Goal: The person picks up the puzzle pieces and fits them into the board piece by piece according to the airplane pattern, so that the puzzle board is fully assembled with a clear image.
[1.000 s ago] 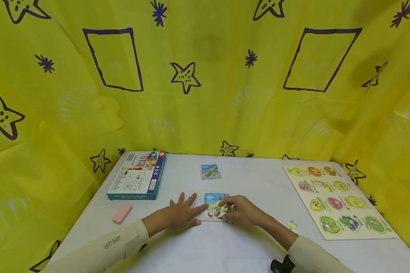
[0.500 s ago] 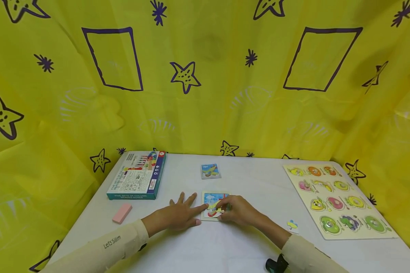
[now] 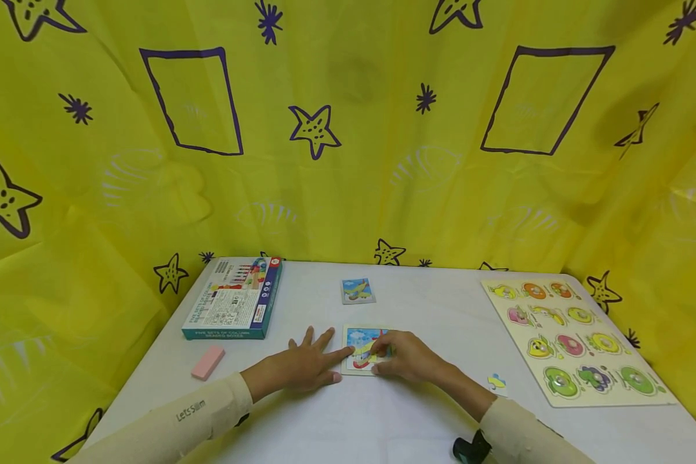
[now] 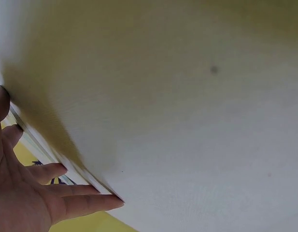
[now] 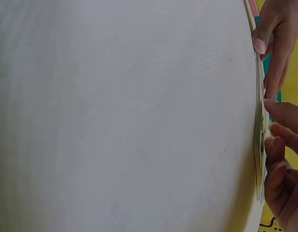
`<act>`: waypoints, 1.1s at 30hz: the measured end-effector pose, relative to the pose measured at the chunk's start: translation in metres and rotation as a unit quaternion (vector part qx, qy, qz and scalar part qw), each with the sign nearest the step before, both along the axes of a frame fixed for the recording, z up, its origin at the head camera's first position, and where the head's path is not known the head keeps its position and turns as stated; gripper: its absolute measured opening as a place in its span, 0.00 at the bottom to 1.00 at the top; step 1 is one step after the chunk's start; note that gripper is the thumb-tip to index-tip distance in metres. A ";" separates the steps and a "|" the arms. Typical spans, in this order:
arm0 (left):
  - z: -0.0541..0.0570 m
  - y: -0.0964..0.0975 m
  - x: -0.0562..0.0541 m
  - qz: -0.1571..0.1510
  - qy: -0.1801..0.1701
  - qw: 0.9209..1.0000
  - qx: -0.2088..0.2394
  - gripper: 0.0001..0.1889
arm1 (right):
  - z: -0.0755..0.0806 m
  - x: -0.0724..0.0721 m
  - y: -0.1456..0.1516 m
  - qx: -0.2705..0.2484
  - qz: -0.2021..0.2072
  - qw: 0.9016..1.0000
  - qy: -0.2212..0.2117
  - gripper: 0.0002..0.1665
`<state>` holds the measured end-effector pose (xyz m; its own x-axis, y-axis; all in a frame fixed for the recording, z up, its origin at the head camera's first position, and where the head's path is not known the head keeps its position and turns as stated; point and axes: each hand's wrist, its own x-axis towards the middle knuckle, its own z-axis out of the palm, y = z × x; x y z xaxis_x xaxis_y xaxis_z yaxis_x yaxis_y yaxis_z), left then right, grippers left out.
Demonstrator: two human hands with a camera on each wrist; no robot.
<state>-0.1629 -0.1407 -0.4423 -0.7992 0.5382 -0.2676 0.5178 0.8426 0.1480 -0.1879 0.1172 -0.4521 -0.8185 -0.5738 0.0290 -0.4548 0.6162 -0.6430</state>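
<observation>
A small jigsaw puzzle (image 3: 356, 336) in a pale frame, with a yellow and red picture on blue, lies flat at the table's middle. My left hand (image 3: 304, 366) is spread on the table at its left, the straight index fingertip touching the picture. Over the puzzle's right side, my right hand (image 3: 408, 356) pinches a puzzle piece (image 3: 377, 359) between thumb and index finger, low against the picture; the fingers hide much of it. Edge-on in the right wrist view, the frame is beside both hands. A loose puzzle piece (image 3: 496, 381) lies right of the right hand.
Behind the puzzle lies a small picture card (image 3: 357, 291). A game box (image 3: 232, 299) and a pink block (image 3: 207, 363) are at left. On the right lies a fruit peg board (image 3: 530, 335). A yellow curtain (image 3: 348, 193) hangs behind the white table (image 3: 336, 425).
My right hand has shifted slightly left and lower onto the puzzle, with the piece now closer to the picture. The left hand has stayed in place.
</observation>
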 end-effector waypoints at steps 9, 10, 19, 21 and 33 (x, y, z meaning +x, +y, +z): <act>0.002 0.002 0.000 -0.022 0.007 1.000 0.011 0.31 | -0.002 -0.001 0.005 -0.006 0.009 1.000 0.003 0.11; 0.003 0.002 0.000 -0.028 0.006 1.000 0.012 0.31 | -0.002 -0.001 0.006 -0.008 0.011 1.000 0.003 0.11; 0.000 0.007 0.000 -0.049 -0.027 0.998 0.006 0.29 | -0.003 -0.003 0.006 -0.012 0.007 1.000 -0.005 0.11; 0.000 0.006 0.001 -0.051 -0.026 0.998 0.004 0.29 | -0.003 -0.002 0.005 -0.011 0.004 1.000 -0.009 0.11; 0.001 0.006 0.002 -0.054 -0.019 0.998 -0.004 0.29 | -0.002 -0.001 0.004 -0.007 -0.001 1.000 -0.009 0.11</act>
<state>-0.1607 -0.1344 -0.4415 -0.7261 0.6180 -0.3014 0.5999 0.7836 0.1618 -0.1893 0.1215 -0.4543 -0.8198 -0.5723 0.0229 -0.4424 0.6073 -0.6600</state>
